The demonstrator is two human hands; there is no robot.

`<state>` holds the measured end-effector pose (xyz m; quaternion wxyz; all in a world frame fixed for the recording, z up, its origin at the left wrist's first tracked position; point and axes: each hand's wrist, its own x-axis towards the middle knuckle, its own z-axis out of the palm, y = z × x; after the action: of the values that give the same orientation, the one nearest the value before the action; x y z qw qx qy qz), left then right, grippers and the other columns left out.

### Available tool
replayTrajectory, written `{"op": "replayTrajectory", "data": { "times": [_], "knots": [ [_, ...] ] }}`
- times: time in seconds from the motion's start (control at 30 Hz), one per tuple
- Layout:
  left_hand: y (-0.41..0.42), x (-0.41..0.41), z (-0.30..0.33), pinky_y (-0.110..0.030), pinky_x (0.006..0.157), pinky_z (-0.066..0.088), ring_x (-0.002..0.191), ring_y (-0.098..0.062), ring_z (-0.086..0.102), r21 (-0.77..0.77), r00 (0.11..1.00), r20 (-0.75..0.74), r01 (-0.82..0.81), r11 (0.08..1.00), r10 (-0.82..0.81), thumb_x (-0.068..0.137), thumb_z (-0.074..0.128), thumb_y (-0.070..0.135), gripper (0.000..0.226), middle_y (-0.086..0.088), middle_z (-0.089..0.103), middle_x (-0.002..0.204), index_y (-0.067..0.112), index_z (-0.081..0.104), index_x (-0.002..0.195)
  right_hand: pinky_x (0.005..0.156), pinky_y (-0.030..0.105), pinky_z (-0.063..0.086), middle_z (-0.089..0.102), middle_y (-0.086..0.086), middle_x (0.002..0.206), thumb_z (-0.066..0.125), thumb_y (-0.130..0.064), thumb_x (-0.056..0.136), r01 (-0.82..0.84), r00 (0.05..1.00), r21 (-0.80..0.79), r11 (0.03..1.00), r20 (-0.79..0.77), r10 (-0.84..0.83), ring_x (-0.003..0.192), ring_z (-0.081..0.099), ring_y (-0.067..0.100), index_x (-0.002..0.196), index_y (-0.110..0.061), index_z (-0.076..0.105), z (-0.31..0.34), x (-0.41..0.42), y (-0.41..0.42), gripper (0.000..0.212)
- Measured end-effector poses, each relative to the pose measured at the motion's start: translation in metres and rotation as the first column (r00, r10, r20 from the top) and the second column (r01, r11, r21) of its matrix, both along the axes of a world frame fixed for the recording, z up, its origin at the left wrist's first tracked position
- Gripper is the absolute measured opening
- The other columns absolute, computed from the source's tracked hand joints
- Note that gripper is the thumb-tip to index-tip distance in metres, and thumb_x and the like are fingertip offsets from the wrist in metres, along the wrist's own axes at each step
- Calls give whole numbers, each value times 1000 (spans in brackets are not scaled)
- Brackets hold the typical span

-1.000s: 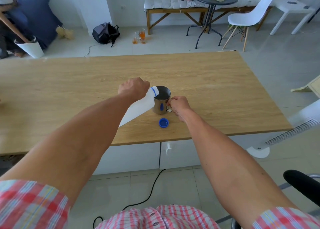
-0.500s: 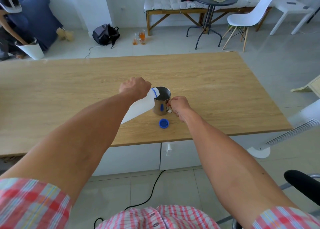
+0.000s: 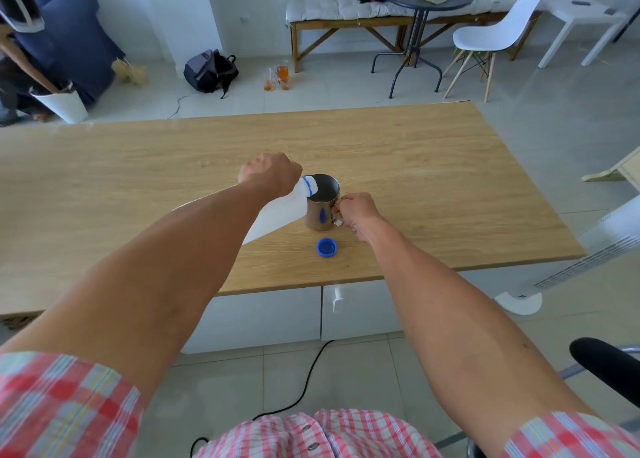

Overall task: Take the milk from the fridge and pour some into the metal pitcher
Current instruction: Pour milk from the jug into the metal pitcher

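Observation:
A white plastic milk bottle (image 3: 277, 211) with a blue neck ring is tilted steeply, its mouth over the rim of the metal pitcher (image 3: 321, 204). My left hand (image 3: 270, 177) grips the bottle near its top. The pitcher stands upright on the wooden table (image 3: 415, 180), and my right hand (image 3: 356, 211) is closed on its handle at the right side. The bottle's blue cap (image 3: 327, 248) lies on the table just in front of the pitcher. No stream of milk can be made out.
The table's front edge runs just beyond the cap, with white cabinets below it. A white fan (image 3: 588, 249) leans at the right edge. A black cable (image 3: 311, 381) trails on the floor. Chairs, a round table and a bench stand far behind.
My left hand has tipped the bottle slightly further, bringing its mouth closer over the pitcher rim. My right hand and the pitcher have stayed put.

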<state>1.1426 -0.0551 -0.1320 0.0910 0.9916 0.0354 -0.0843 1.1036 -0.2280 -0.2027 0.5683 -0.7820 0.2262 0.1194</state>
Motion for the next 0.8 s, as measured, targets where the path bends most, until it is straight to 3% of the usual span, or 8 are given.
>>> {"op": "replayTrajectory", "data": {
  "times": [0.4, 0.67, 0.8],
  "knots": [
    [-2, 0, 3, -36, 67, 36, 68, -23, 51, 13, 1000, -22, -6, 1000, 6, 100, 38, 32, 33, -6, 56, 83, 11, 63, 100, 36, 19, 27, 66, 10, 81, 49, -1, 96, -7, 1000, -18, 1000, 2, 7, 53, 46, 15, 99, 0, 76, -10, 6, 0, 27],
    [-4, 0, 5, -37, 68, 38, 77, -27, 56, 35, 1000, -22, 12, 999, -11, 99, 39, 31, 33, -7, 58, 84, 10, 64, 100, 28, 14, 25, 64, 11, 80, 48, 1, 97, -3, 1000, 0, 1000, 11, 3, 52, 44, 13, 94, -2, 74, -8, 5, -2, 26],
    [-4, 1, 5, -37, 70, 39, 82, -29, 58, 35, 1000, -22, 15, 999, -14, 99, 39, 30, 33, -7, 58, 85, 10, 64, 102, 28, 14, 23, 62, 14, 81, 48, 2, 95, 0, 1000, -2, 1000, 13, 0, 51, 41, 14, 101, 6, 74, -9, 6, -2, 28]
  ]
}}
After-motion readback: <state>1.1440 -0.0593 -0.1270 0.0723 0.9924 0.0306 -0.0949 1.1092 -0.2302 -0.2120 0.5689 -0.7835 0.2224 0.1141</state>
